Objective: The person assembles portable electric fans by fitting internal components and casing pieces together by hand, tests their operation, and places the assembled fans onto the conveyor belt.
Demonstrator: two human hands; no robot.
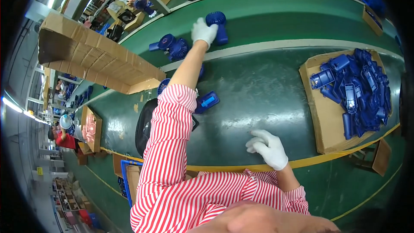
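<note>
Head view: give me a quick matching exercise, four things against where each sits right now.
Things:
1. Left hand
2. Right hand
3. Tray of blue parts
4. Single blue part

Places:
A. Far right of the table
B. Resting near the yellow line
C. Beside the striped sleeve's cuff
D. Stretched out to the blue fan

Pairs: 1-D, 2-B, 3-A, 4-C

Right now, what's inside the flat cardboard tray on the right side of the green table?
The cardboard tray holds a heap of blue plastic shells, piled along its far and right sides. The near-left part of the tray is bare cardboard. What lies under the heap is covered.
</note>
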